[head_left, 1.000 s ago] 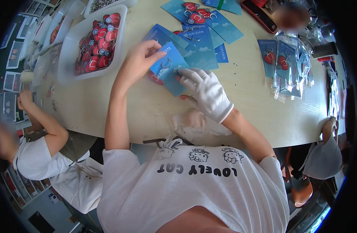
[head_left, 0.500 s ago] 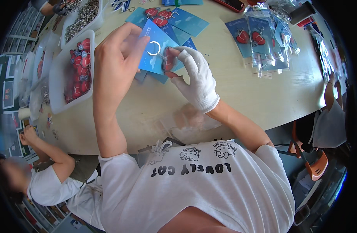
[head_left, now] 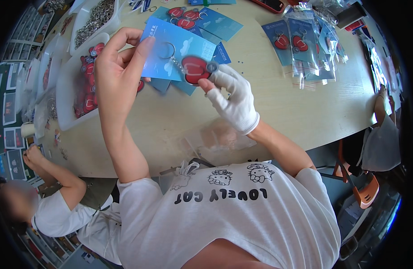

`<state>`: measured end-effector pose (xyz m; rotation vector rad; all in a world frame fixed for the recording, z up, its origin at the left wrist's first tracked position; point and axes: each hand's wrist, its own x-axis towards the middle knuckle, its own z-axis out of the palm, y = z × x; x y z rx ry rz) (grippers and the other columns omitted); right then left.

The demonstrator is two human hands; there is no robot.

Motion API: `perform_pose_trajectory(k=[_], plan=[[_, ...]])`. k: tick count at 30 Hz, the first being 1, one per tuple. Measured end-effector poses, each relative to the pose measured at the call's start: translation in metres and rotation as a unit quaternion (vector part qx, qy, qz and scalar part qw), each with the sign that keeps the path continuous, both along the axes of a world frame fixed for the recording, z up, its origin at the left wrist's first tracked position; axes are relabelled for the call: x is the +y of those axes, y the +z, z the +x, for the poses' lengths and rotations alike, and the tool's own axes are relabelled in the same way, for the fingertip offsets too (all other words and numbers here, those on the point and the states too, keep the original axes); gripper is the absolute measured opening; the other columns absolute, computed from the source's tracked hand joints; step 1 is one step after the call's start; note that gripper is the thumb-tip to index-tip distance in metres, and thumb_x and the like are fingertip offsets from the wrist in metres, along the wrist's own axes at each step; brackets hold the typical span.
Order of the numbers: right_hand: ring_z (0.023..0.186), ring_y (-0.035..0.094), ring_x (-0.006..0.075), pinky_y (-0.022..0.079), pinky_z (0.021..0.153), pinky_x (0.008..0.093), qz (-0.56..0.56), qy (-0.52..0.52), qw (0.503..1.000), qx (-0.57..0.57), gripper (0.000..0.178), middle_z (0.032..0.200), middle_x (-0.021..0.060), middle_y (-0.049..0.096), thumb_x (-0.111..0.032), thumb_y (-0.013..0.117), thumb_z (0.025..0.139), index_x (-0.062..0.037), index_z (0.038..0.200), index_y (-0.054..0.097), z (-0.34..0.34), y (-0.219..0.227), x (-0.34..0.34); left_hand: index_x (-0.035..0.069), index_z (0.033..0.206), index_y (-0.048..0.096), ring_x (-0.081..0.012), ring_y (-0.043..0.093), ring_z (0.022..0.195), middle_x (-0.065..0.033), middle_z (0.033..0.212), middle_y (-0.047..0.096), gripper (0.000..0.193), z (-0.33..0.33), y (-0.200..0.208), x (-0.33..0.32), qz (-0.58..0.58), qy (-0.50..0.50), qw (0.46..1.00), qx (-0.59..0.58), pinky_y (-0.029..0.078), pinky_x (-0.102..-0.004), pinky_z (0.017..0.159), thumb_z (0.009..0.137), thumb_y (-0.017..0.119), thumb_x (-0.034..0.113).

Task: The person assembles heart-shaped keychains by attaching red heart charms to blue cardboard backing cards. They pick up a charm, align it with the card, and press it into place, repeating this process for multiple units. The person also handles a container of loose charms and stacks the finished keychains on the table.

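My bare left hand [head_left: 119,67] pinches the left edge of a blue card [head_left: 157,65] between thumb and fingers, over the table. Across the card's face lies a keychain with a metal ring, a short chain and a red heart-like charm [head_left: 195,69]. My right hand [head_left: 233,96] wears a white glove that leaves the thumb tip bare. Its thumb and fingers close on the charm's right side, beside a small grey disc; part of those fingers is hidden. A bit of red shows beside my left fingers; I cannot tell whether it is held.
At left, a white tub [head_left: 65,101] holds red charms and another bin [head_left: 96,24] holds metal rings. More cards with keychains [head_left: 186,22] lie beyond my hands. Bagged keychain cards [head_left: 300,45] are piled at right. A person [head_left: 58,197] sits at lower left.
The card has turned to face up more fully and shifted left with my left hand. The charm has swung from edge-on to showing its red face; my right hand has shifted slightly right and down.
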<state>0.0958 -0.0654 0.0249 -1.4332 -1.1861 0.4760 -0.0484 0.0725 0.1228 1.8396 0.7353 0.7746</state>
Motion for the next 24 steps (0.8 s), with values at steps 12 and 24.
perform_pose_trajectory(k=[12, 24], plan=[[0.098, 0.062, 0.0148, 0.052, 0.082, 0.0282, -0.022, 0.03, 0.934, 0.355, 0.049, 0.108, 0.0129, 0.064, -0.012, 0.069, 0.083, 0.0027, 0.125, 0.048, 0.015, 0.003, -0.004, 0.0, 0.098, 0.058, -0.0018, 0.052, 0.063, 0.0, 0.081, 0.061, 0.013, 0.01, -0.019, -0.02, 0.004, -0.021, 0.997, -0.069, 0.038, -0.0182, 0.053, 0.091, 0.063, 0.011], [0.086, 0.055, 0.0038, 0.042, 0.074, 0.0174, -0.05, -0.149, 0.946, 0.283, 0.031, 0.099, 0.0001, 0.066, -0.009, 0.062, 0.088, -0.0005, 0.117, 0.057, 0.088, -0.054, -0.059, 0.007, 0.104, 0.055, -0.0258, 0.056, 0.093, -0.009, 0.094, 0.058, 0.05, -0.005, -0.128, -0.114, 0.197, -0.145, 0.923, 0.296, 0.045, -0.0372, 0.079, 0.068, 0.081, 0.029]])
